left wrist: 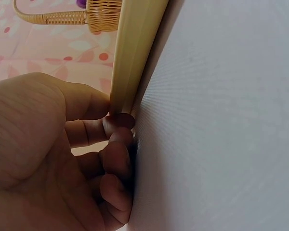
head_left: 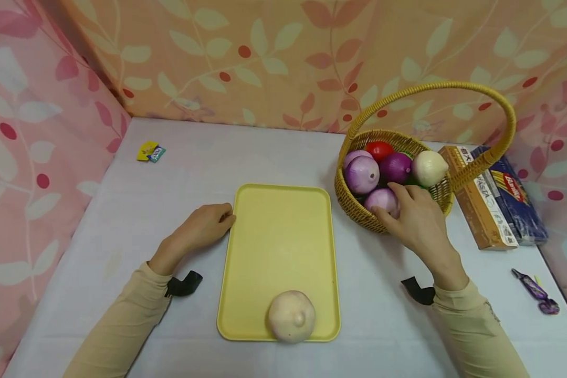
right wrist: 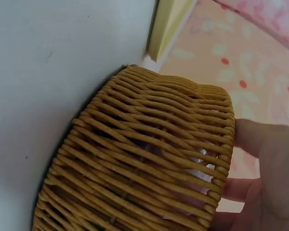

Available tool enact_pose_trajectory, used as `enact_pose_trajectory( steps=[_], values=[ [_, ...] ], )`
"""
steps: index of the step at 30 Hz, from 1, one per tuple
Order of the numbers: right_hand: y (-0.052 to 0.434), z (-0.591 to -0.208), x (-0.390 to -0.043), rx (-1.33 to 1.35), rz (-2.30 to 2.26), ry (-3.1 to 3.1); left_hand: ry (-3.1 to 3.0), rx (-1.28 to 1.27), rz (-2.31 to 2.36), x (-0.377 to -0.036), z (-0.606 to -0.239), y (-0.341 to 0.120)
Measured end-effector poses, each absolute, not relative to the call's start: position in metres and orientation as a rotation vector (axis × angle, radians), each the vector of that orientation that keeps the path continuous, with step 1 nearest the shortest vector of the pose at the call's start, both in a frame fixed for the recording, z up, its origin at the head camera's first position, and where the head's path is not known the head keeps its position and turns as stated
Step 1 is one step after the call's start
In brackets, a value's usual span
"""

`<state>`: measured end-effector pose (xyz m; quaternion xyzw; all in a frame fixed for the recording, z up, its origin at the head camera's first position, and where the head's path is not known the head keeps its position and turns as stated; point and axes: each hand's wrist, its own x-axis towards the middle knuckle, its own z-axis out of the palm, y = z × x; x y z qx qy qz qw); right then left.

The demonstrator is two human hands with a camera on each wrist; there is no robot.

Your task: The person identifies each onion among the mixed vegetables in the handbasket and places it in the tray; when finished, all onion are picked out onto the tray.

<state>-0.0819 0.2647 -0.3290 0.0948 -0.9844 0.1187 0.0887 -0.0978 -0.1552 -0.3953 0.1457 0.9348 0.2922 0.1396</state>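
A yellow tray (head_left: 279,247) lies on the white table with one pale onion (head_left: 291,316) at its near edge. To its right a wicker basket (head_left: 359,207) with a tall handle holds several onions and a red tomato (head_left: 379,149). My right hand (head_left: 388,202) reaches over the basket's near rim, its fingers curled round a pale purple onion (head_left: 381,198). The right wrist view shows the basket wall (right wrist: 144,168) close up, with that onion behind the weave. My left hand (head_left: 224,215) rests on the table, and its loosely curled fingertips (left wrist: 119,120) touch the tray's left rim (left wrist: 135,48).
Two pasta boxes, brown (head_left: 479,202) and blue (head_left: 517,197), lie right of the basket. A purple wrapped item (head_left: 536,291) sits near the right front edge. A small yellow packet (head_left: 150,151) lies at the back left. Floral cloth walls enclose the table on three sides.
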Motion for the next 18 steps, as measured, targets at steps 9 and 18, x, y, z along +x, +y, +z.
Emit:
enact_pose_trajectory(
  steps=[9, 18],
  values=[
    [0.263, -0.322, -0.083, 0.221, 0.422, -2.928, 2.703, 0.421, 0.845, -0.097, -0.395, -0.155],
    [0.246, -0.302, -0.056, 0.35, 0.607, -2.663, 2.7, 0.414, 0.832, -0.099, -0.396, -0.155]
  ],
)
